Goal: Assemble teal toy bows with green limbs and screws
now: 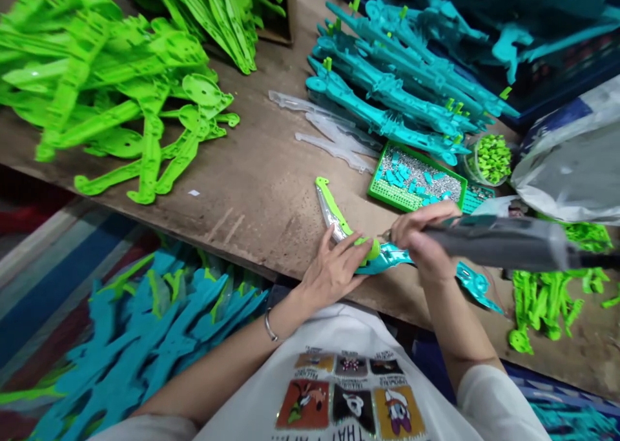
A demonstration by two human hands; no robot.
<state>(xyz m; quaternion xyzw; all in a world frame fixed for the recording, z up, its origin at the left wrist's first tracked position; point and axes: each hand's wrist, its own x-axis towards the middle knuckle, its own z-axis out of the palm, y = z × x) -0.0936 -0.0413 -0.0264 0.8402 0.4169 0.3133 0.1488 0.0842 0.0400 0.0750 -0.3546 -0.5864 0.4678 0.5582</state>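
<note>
My left hand (334, 266) presses down on a green and teal plastic assembly (334, 212) at the table's front edge, its fingers spread over the middle. The green arm of the assembly, with a clear strip along it, points away from me. Its teal part (390, 257) reaches right, under my right hand (426, 234). That hand is wrapped round a dark grey electric screwdriver (504, 242), held nearly level, its tip at the assembly's green joint. Just right of my right wrist lies a loose teal piece (477, 287).
A green tray (416, 179) holds screws and small teal parts; beside it stands a tub of small green pieces (491, 159). Clear strips (334, 137) lie behind. Green parts (116, 92) are heaped left, teal parts (387, 86) at the back. More teal pieces (165, 338) fill the space below left.
</note>
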